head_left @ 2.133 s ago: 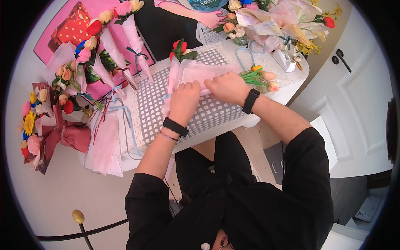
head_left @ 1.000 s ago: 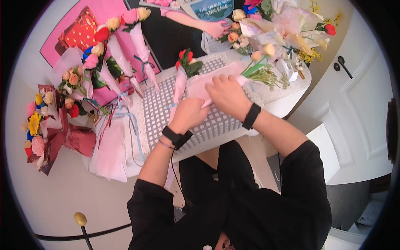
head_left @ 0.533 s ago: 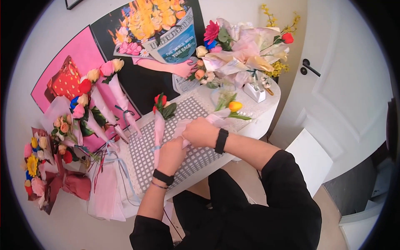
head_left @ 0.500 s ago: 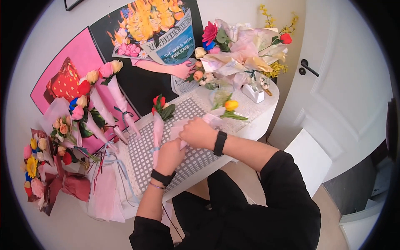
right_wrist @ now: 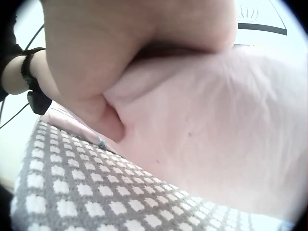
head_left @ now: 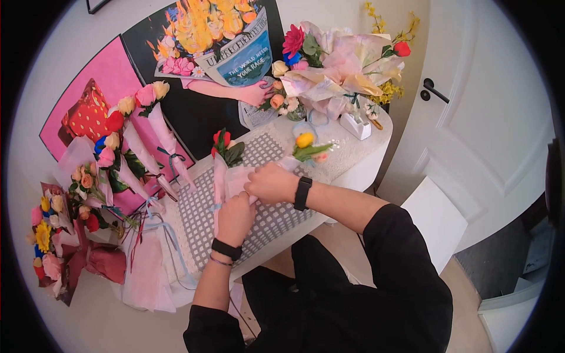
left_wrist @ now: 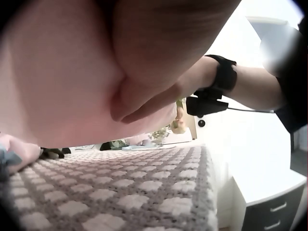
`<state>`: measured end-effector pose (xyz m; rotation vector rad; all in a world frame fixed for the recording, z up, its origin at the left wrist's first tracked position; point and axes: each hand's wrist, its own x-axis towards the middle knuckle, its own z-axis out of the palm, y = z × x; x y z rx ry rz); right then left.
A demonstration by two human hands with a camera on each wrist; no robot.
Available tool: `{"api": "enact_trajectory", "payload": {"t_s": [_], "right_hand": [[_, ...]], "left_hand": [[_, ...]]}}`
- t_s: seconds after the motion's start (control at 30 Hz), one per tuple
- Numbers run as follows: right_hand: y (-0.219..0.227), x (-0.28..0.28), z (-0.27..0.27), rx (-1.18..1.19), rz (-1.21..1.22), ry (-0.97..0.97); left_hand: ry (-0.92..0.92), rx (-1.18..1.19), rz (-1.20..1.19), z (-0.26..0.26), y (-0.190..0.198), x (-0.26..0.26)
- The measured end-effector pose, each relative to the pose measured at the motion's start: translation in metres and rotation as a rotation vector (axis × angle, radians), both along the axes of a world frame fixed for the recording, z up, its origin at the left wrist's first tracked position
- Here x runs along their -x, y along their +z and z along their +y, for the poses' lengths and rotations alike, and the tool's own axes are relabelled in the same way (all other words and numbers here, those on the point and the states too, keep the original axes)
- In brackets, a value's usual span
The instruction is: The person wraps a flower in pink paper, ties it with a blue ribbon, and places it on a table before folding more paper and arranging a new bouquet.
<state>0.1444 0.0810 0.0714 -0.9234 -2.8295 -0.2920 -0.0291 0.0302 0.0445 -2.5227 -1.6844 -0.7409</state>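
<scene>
Pink wrapping paper (head_left: 238, 177) is held around a flower bunch, whose yellow tulip (head_left: 304, 140) and green leaves stick out at the upper right. My left hand (head_left: 236, 217) pinches the lower end of the paper. Close beside it, my right hand (head_left: 272, 183) grips the wrap, fingers curled into it. In the right wrist view, the pink paper (right_wrist: 192, 130) spreads out from the fingers just above the checked cloth (right_wrist: 91, 192). Left of the hands, a finished-looking pink cone with a red flower (head_left: 222, 140) and a light blue ribbon lies on the cloth.
Several pink-wrapped flowers (head_left: 159, 132) lean on posters at the left, near a dark red bouquet (head_left: 106, 262). Loose pink paper (head_left: 152, 276) and ribbons lie at the table's left end. A large pale bouquet (head_left: 344, 70) and white tape dispenser (head_left: 355, 125) stand at the back right.
The head view has swung, showing more of the posters. The wrapped bunch has turned between my hands, its blooms shifting from several peach and yellow tulips to mainly the yellow one. Both hands keep hold of the paper.
</scene>
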Motion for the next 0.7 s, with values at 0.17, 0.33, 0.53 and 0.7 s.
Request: {"api": "enact_trajectory", "payload": {"t_s": [0.17,0.33,0.53,0.7], "right_hand": [[-0.025,0.006,0.005,-0.456,0.469,0.116],[-0.020,0.007,0.008,-0.090,0.243,0.023],[-0.012,0.021,0.003,-0.108,0.135,-0.008],[-0.021,0.026,-0.002,-0.289,0.354,0.068]], "left_hand": [[-0.072,0.302,-0.190,0.011,0.007,0.014],[0.022,-0.046,0.037,-0.009,0.014,-0.001],[0.082,0.029,0.042,0.001,0.002,0.002],[0.060,0.299,-0.098,0.020,-0.001,0.019]]}}
